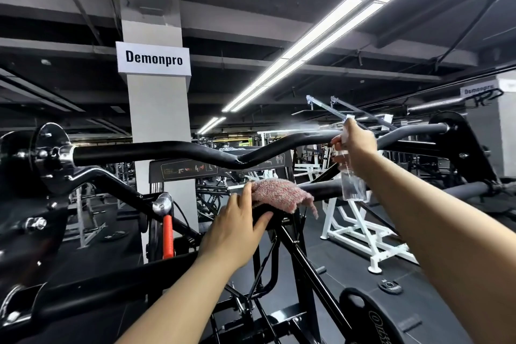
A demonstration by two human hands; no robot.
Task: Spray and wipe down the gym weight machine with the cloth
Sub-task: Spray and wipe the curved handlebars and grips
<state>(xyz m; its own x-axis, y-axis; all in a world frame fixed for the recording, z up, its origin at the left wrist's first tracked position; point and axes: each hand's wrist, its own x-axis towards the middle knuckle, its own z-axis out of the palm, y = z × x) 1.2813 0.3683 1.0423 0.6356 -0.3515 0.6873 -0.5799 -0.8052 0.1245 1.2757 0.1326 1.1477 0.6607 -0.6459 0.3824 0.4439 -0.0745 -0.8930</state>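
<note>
The right hand [354, 142] is raised at the right of the view, its fingers [339, 159] curled round the neck of a clear spray bottle [352, 184], which hangs upright below the grip. A thin mist [307, 127] streams leftward from the nozzle, just above the bent black bar [173, 152] of the weight machine. The bar runs across the view from a chrome hub [53, 153] on the left to a black bracket [458, 142] on the right.

The left hand [237, 229] sits lower and nearer the middle. Its fingers lie fairly straight, with the thumb spread, pressing the near edge of a pink cloth [279, 194] onto a black pad [268, 218] of the machine. The cloth is bunched over the pad, one corner hanging off its right side.

A second padded bar [324, 190] passes behind the bottle. An orange-handled pin [168, 234] stands to the left of the pad. Behind stands a grey pillar [159, 120] with a "Demonpro" sign [153, 58], and a white machine frame [360, 234] on the dark floor.
</note>
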